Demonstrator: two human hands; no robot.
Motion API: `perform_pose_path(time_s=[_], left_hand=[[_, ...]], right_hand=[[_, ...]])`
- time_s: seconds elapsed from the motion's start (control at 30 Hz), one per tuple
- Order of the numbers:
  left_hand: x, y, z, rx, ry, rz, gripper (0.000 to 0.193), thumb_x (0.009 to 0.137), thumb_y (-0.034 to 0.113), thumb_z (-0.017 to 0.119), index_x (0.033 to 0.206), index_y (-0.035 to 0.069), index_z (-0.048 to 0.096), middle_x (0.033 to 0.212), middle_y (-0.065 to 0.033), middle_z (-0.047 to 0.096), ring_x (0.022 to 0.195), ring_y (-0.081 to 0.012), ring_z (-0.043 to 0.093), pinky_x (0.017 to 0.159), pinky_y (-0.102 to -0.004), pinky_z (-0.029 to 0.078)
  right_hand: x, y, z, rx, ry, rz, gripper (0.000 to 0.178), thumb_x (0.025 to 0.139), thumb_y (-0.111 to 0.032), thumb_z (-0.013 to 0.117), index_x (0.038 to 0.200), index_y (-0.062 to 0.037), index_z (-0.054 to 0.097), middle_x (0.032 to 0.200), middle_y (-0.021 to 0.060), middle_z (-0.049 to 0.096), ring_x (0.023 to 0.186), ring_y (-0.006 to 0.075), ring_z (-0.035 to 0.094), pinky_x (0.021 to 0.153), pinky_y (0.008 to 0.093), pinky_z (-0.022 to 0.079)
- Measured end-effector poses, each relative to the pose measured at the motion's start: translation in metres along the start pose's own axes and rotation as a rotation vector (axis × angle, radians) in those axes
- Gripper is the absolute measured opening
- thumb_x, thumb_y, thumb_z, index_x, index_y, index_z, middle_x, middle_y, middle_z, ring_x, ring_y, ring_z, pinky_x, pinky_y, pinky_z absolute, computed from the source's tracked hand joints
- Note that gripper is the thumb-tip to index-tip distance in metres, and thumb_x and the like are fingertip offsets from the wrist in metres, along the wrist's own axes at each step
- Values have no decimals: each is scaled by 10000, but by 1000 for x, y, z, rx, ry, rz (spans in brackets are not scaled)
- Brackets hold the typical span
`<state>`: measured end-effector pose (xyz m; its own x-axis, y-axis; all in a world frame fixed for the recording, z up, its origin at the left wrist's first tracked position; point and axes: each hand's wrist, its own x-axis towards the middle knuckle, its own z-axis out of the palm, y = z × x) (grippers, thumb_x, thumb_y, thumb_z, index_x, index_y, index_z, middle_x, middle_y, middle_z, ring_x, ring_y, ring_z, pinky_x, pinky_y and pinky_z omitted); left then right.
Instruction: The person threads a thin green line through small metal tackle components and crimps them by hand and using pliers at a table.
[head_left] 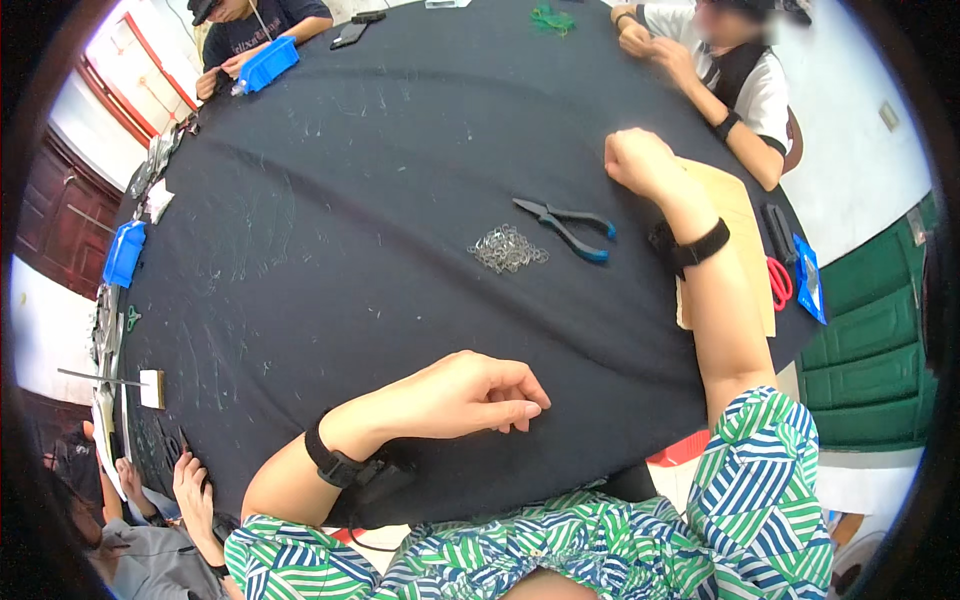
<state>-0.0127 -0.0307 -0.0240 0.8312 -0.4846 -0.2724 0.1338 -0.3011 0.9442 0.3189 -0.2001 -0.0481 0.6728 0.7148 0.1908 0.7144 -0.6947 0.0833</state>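
Note:
My left hand (475, 395) hovers or rests over the near part of the black-covered table, its fingers loosely bent and nothing seen in them. My right hand (640, 160) reaches to the far right with its fingers curled into a fist; whatever it may hold is hidden. Between the two hands lies a small heap of silvery metal rings or links (508, 249). Just right of the heap, pliers with black and blue handles (575, 222) lie with their handles spread. Tan paper (735, 215) lies beneath my right forearm.
Red-handled scissors (780, 283), a blue packet (809, 278) and a dark case (777, 233) lie along the right edge. Green threads (552, 19) lie at the back. Other people sit around the table, with blue bins (268, 64) at the far left and left edge.

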Motion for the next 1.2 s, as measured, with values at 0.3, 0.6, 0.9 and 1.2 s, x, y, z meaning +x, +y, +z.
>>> perform_pose_path(time_s=[0.3,0.6,0.9,1.2], left_hand=[[-28,24,-33,-225,812,347,239,1004,169,516,1168,16,598,1100,-67,642,1022,-104,591,840,-273,487],[-69,73,-29,-13,540,-11,377,989,327,523,1009,-26,653,639,17,583,523,-42,518,510,-200,408],[-79,58,-49,449,993,81,130,921,101,629,871,-13,668,561,37,428,525,-25,326,477,-230,247],[-65,47,-52,1051,1094,174,187,866,67,647,1041,3,657,1084,-127,650,969,-229,635,838,-325,483]], right_hand=[[-92,-140,-136,771,-149,-785,93,809,-141,621,823,-52,598,815,135,635,769,335,645,683,433,518],[-89,-128,-156,953,-72,-672,92,834,-71,613,863,-16,545,765,139,592,691,305,615,593,378,466],[-77,-127,-139,937,-91,-651,111,936,-91,541,873,-5,507,714,41,520,574,104,544,518,247,402],[-76,-133,-137,901,-178,-634,136,906,-129,597,917,2,563,746,149,598,674,292,605,608,370,466]])
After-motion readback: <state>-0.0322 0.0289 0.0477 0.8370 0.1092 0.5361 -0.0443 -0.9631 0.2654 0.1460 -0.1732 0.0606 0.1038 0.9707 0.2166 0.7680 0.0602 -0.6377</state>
